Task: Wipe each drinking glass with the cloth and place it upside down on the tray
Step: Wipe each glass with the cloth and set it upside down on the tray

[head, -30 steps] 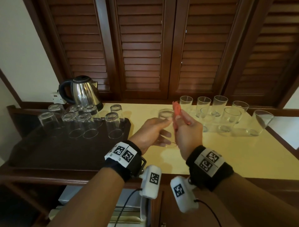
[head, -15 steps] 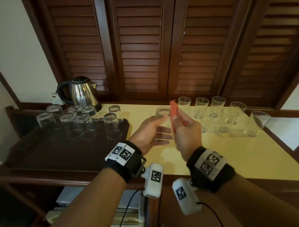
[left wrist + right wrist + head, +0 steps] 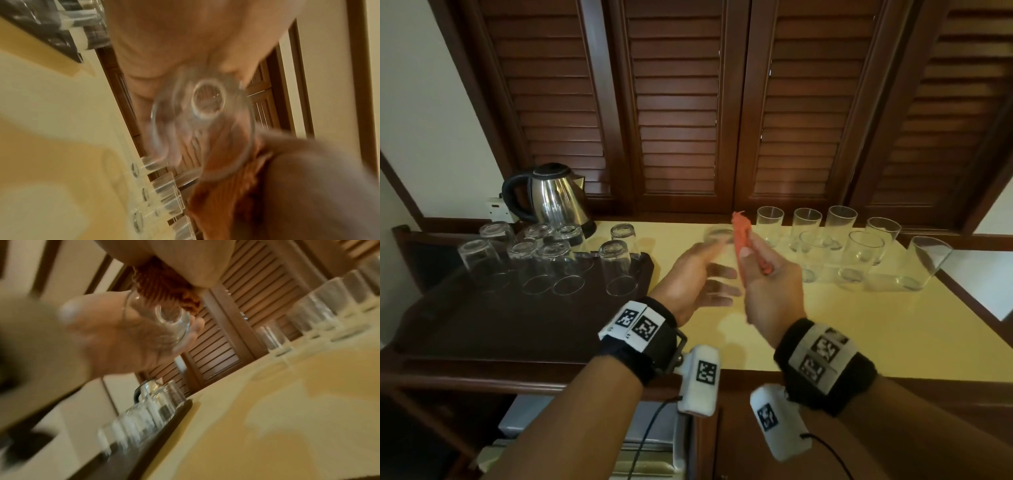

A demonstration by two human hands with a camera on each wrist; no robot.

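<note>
My left hand (image 3: 697,274) holds a clear drinking glass (image 3: 718,240) above the yellow counter (image 3: 859,335), its thick base pointing away from me. In the left wrist view I look down the glass (image 3: 207,100) from its mouth. My right hand (image 3: 767,287) pinches an orange cloth (image 3: 742,236) and presses it to the glass's right side. The right wrist view shows the left hand (image 3: 115,340) cupped round the glass (image 3: 164,321), with the cloth (image 3: 164,287) just above. A dark brown tray (image 3: 482,322) lies at the left with several glasses (image 3: 616,267) upside down on it.
Several upright glasses (image 3: 859,253) stand in two rows at the back right of the counter. A steel kettle (image 3: 551,195) sits behind the tray. Louvred wooden doors (image 3: 674,102) close off the back. The counter's front edge is just below my wrists.
Both hands have drifted slightly toward the back of the counter with the glass and cloth. The cloth stays against the glass's side.
</note>
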